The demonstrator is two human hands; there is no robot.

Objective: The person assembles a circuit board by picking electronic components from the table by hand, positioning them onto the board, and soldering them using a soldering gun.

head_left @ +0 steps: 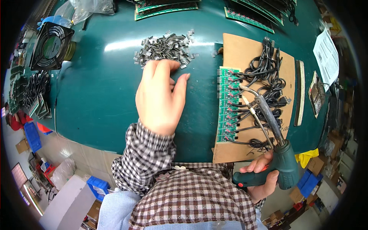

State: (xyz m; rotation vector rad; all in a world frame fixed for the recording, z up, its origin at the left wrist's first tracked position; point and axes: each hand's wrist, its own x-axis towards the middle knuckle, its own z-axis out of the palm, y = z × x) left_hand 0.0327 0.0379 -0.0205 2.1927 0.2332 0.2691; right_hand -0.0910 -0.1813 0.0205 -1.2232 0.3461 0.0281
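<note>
- Head view: the right grip is closed round the handle of a dark green soldering gun, its bent metal tip appearing over the cabled edge of a green circuit-board strip.
- The left grip shows thumb and forefinger apart at the near edge of a pile of small pinned connectors; its other fingertips are hidden.
- Handling, as judged: the gun is rigid, probably front-heavy, best held by its handle, clear of the possibly hot barrel; the connectors seem light and stiff, with bendable pins, best pinched by the body.
- Beneath the strip lies cardboard, bearing bundled black cables.
- Farther out on the bench: a black fan, left, and board stacks, beyond the pile.
</note>
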